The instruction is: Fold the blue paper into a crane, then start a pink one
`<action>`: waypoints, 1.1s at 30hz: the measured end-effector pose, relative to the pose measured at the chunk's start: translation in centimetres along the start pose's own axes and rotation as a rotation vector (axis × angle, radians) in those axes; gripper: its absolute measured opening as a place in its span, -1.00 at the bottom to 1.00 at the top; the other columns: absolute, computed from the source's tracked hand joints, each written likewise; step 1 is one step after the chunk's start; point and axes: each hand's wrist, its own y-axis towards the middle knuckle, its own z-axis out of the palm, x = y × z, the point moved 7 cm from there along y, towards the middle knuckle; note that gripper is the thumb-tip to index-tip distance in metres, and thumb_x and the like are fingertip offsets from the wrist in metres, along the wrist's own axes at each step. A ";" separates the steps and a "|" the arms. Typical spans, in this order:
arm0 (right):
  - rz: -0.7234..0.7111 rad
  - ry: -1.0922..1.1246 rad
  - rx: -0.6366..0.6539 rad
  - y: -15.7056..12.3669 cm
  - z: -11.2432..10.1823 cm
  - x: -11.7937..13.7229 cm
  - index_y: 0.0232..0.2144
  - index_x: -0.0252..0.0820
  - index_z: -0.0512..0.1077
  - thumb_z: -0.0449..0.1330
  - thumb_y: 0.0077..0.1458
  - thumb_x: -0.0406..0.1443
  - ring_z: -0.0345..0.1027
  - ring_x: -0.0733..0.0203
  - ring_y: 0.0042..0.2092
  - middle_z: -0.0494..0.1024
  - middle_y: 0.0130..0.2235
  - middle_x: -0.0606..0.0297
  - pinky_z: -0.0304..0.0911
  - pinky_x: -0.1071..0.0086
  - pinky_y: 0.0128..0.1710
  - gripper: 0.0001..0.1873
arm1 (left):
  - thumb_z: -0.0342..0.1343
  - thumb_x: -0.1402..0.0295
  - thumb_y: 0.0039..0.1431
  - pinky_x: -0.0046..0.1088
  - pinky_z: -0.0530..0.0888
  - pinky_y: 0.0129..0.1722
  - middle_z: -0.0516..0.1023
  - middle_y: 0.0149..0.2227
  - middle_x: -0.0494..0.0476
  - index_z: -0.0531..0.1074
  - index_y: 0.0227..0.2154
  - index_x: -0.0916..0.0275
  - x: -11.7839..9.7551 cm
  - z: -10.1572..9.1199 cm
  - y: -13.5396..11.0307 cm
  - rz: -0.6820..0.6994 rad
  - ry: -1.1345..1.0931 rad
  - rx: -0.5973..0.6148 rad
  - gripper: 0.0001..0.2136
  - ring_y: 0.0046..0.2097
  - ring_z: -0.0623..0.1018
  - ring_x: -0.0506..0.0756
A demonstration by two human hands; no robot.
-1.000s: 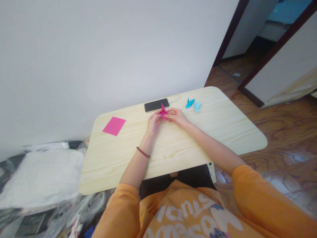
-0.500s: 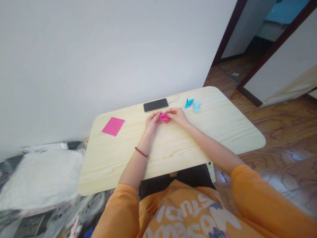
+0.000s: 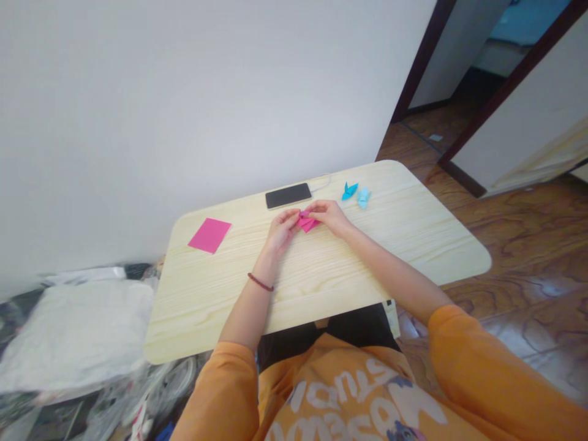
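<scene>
A small folded pink paper piece (image 3: 307,223) lies low over the light wooden table (image 3: 321,275), near its far middle. My left hand (image 3: 280,229) pinches its left side with closed fingers. My right hand (image 3: 328,215) pinches its right side from the other end. Both hands rest close to the tabletop. A dark bead bracelet circles my left wrist.
A black phone (image 3: 288,196) with a cable lies just behind my hands. A flat pink paper sheet (image 3: 210,235) lies at the left. Two folded blue paper figures (image 3: 356,194) stand at the far right. White bags are piled on the floor to the left. A doorway opens at the right.
The pink paper stood up with a point raised; it is now lowered and flattened toward the table between my fingers. My hands stay in about the same place.
</scene>
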 end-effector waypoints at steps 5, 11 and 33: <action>0.050 0.055 0.024 -0.2 0.3 -0.2 -0.51 -0.23 0.50 0.47 -0.46 -0.27 0.44 0.30 -0.42 0.58 -0.50 0.34 0.33 0.46 -0.39 -0.66 | 0.24 0.62 -0.02 -0.57 0.49 -0.24 0.57 -0.45 0.04 0.49 -0.41 0.34 -0.1 -0.1 -0.1 -0.017 -0.029 -0.040 -0.88 -0.39 0.56 -0.07; 0.059 0.111 0.053 -0.3 0.4 -0.1 -0.50 -0.22 0.51 0.45 -0.41 -0.31 0.44 0.29 -0.41 0.59 -0.47 0.33 0.34 0.44 -0.37 -0.70 | 0.19 0.63 0.04 -0.51 0.51 -0.12 0.59 -0.44 0.05 0.48 -0.37 0.32 0.3 0.1 -0.3 -0.065 -0.058 -0.052 -0.88 -0.39 0.57 -0.07; -0.200 0.027 -0.066 0.3 -1.1 2.0 -0.56 -0.20 0.51 0.33 -0.36 -0.38 0.42 0.27 -0.39 0.57 -0.48 0.32 0.37 0.37 -0.27 -0.85 | 0.35 0.41 -0.12 -0.50 0.40 -0.25 0.64 -0.30 0.09 0.60 -0.40 0.24 -2.0 0.1 0.0 0.291 0.379 -0.011 -0.85 -0.34 0.51 -0.01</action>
